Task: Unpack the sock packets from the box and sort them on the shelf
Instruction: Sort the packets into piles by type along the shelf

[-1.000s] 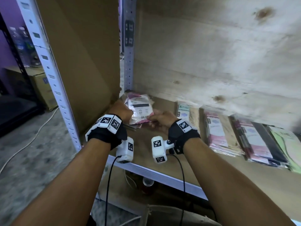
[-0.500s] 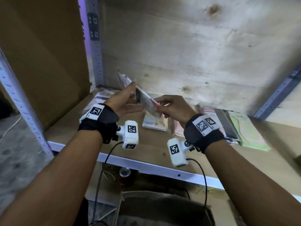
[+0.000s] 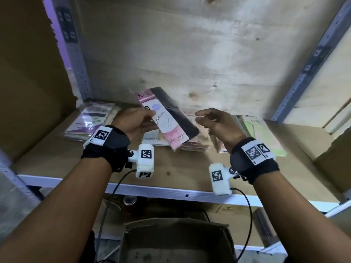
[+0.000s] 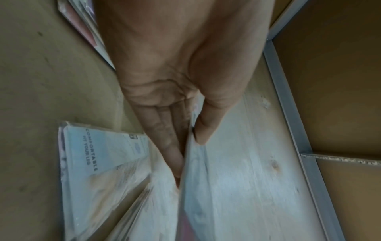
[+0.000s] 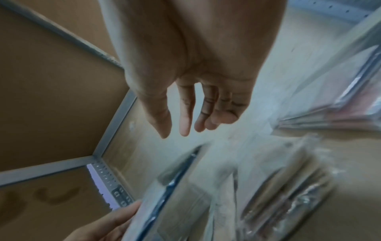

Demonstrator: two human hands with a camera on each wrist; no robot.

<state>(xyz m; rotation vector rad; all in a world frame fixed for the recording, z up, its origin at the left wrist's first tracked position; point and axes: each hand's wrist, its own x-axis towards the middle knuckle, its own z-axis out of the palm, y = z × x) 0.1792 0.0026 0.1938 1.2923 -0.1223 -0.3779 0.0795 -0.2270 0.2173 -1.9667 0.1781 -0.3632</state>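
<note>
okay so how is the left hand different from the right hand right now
The left hand pinches a pink and black sock packet between thumb and fingers; the right hand holds nothing. In the left wrist view the left hand's fingers lie flat against the packet; the right hand's fingers hang loosely curled and spread. Both are raised above the shelf, and both wear black wristbands with printed markers.

Wooden shelf [image 3: 190, 168], sock packets [image 3: 89, 122] lying flat
</note>
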